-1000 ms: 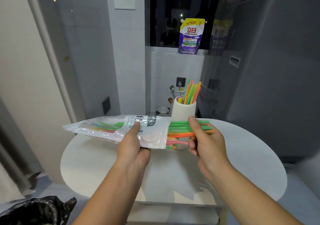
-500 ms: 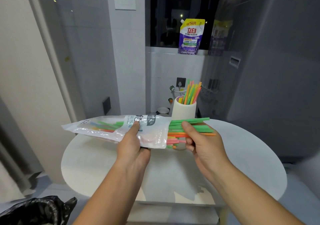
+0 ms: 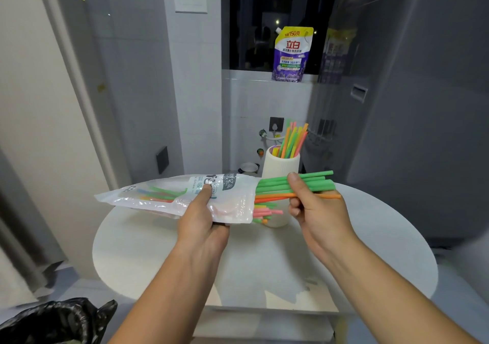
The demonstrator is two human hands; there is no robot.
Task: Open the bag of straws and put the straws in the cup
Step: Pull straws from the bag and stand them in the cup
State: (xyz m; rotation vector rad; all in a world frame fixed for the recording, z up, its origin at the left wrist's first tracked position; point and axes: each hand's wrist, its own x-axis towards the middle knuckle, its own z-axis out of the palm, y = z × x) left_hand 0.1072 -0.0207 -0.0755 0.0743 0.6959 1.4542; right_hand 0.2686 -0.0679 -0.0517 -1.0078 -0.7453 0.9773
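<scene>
Above the table (image 3: 158,251), we hold the bag (image 3: 172,198) level in our left hand (image 3: 203,227), thumb on top and the hand wrapped under it near its open mouth, which faces right. Our right hand (image 3: 315,206) pinches a bunch of green and orange straws (image 3: 272,187) that stick out of that mouth, thumb over them and fingers curled beneath. The cup (image 3: 280,166) stands on the table just behind the bunch, with several straws upright in it. To draw well, we judge the pull should run straight along the bag's length, the left hand firm enough that the bag does not follow yet light enough that the straws slide. The pinch should gather the whole bunch, since the orange one juts further out and could slip free. A few short pink and green ends at the mouth's lower edge lie outside our grip and may drop if the mouth tips down. The left fingers under the bag are hidden, the cup's lower part is partly covered by bag and straws, and we cannot tell how many straws lie inside.
</scene>
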